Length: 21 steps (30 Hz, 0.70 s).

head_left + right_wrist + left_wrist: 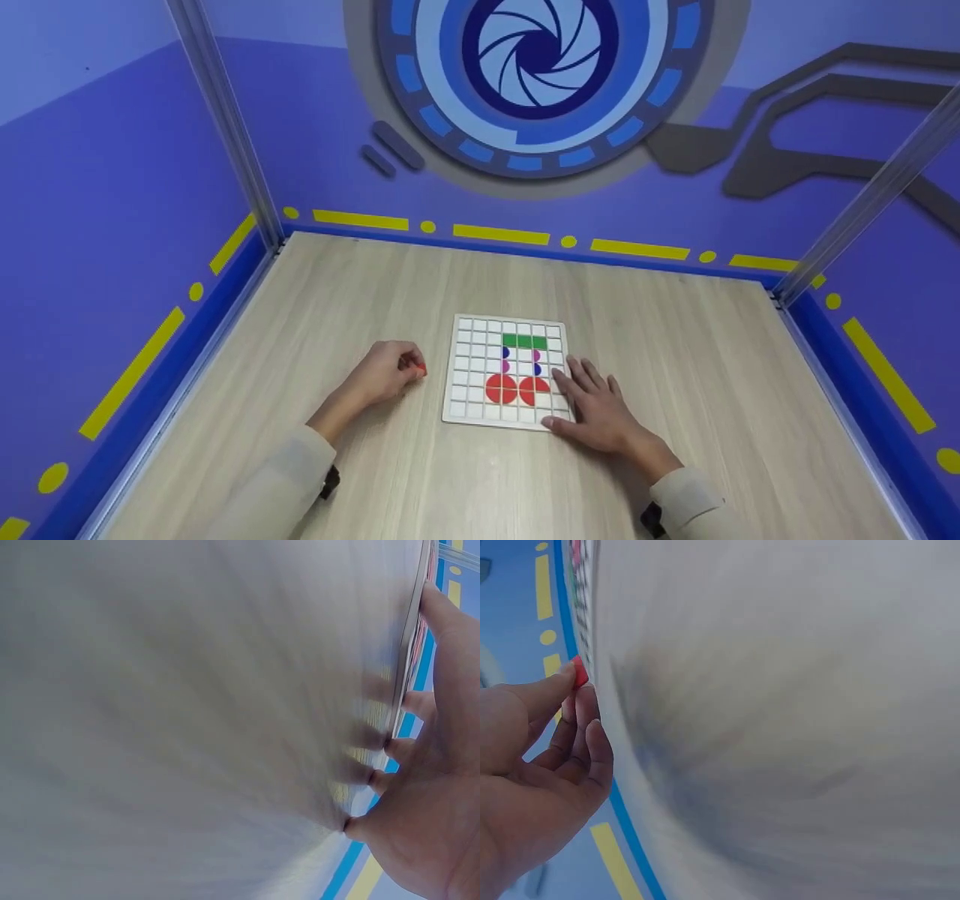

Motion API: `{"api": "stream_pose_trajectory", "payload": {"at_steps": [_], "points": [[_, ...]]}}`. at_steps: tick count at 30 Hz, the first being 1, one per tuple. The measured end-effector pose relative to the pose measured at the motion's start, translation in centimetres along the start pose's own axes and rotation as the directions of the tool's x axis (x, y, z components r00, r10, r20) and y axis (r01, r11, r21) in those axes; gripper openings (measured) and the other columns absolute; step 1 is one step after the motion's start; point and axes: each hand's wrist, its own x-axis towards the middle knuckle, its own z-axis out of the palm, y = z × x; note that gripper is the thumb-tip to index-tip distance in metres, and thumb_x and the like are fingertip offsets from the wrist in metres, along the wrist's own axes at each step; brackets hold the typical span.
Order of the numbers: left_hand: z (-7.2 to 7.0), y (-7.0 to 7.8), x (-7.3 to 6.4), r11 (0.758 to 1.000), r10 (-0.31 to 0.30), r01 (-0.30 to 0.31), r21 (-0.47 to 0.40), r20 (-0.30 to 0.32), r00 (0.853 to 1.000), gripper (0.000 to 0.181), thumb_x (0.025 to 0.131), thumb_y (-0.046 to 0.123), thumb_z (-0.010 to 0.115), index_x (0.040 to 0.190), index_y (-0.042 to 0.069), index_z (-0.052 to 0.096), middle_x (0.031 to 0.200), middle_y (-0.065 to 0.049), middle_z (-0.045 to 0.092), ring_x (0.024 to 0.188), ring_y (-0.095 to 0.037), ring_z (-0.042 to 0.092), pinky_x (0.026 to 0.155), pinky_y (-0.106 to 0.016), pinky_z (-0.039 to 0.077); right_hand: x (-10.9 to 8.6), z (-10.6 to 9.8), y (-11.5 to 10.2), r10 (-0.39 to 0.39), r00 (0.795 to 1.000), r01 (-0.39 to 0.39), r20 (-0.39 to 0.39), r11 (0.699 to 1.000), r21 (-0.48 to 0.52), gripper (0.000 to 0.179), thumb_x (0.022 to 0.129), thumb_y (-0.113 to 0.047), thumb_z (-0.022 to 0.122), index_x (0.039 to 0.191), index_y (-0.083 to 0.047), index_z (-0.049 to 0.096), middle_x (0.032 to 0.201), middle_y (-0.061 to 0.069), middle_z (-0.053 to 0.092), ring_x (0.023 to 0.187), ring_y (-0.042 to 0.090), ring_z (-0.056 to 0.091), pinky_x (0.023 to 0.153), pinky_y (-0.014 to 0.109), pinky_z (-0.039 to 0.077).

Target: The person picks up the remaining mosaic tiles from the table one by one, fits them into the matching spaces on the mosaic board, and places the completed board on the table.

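Observation:
A white gridded tile board (466, 409) lies on the table, carrying green tiles (524, 341) in a row, small blue and pink half-round pieces below them, and red quarter-circle pieces under those. The left red shape (502, 389) is a full circle; the right one (531, 389) lacks its lower right quarter. Left of the board, my left hand (386, 373) pinches a small red tile (580, 671) between thumb and fingertips, apart from the board. My right hand (600, 409) rests with spread fingers on the board's right edge; its thumb touches the lower right corner.
The board sits on a light wooden table (360, 300). Blue-purple printed panels (300, 135) with yellow marks enclose its back and sides. Metal posts (229, 124) stand at the back corners.

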Motion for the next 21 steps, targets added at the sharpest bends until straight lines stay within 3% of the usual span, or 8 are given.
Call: {"api": "stream_pose_trajectory", "payload": {"at_steps": [5, 13, 16, 21], "points": [[0.6, 2.8, 0.9, 0.999, 0.020, -0.019, -0.035, 0.031, 0.999, 0.005, 0.102, 0.010, 0.072, 0.100, 0.014, 0.074, 0.095, 0.005, 0.068, 0.088, -0.012, 0.063, 0.076, -0.031, 0.054, 0.0, -0.1, -0.1, -0.007, 1.000, 0.007, -0.011, 1.000, 0.000, 0.095, 0.093, -0.073, 0.063, 0.165, -0.016, 0.038, 0.175, 0.015, 0.021, 0.161, 0.042, 0.012, 0.120, 0.074, 0.011], [3.0, 6.8, 2.9, 0.985, 0.130, -0.120, -0.127, 0.074, 0.989, 0.004, 0.104, 0.014, 0.069, 0.108, 0.012, 0.069, 0.099, 0.006, 0.067, 0.088, -0.010, 0.068, 0.074, -0.027, 0.056, 0.0, 0.1, 0.0, -0.004, 1.000, 0.004, -0.019, 1.000, 0.000, 0.096, 0.092, -0.074, 0.063, 0.165, -0.016, 0.038, 0.175, 0.015, 0.021, 0.161, 0.042, 0.012, 0.120, 0.074, 0.011], [4.2, 7.9, 3.5, 0.981, 0.165, -0.155, -0.118, 0.081, 0.983, 0.004, 0.104, 0.012, 0.069, 0.107, 0.013, 0.069, 0.100, 0.005, 0.067, 0.090, -0.010, 0.067, 0.078, -0.026, 0.056, 0.0, 0.1, 0.0, -0.002, 1.000, 0.002, -0.016, 1.000, 0.002, 0.097, 0.092, -0.074, 0.062, 0.166, -0.017, 0.036, 0.175, 0.014, 0.020, 0.161, 0.042, 0.011, 0.121, 0.074, 0.010], [6.3, 9.0, 4.3, 0.983, 0.153, -0.140, -0.116, 0.106, 0.983, 0.007, 0.102, 0.007, 0.069, 0.107, 0.013, 0.070, 0.102, 0.005, 0.067, 0.092, -0.008, 0.065, 0.079, -0.024, 0.056, 0.0, 0.0, 0.0, -0.012, 1.000, 0.012, -0.019, 1.000, -0.001, 0.096, 0.093, -0.074, 0.062, 0.165, -0.017, 0.037, 0.175, 0.015, 0.021, 0.161, 0.043, 0.012, 0.120, 0.074, 0.011]]}}
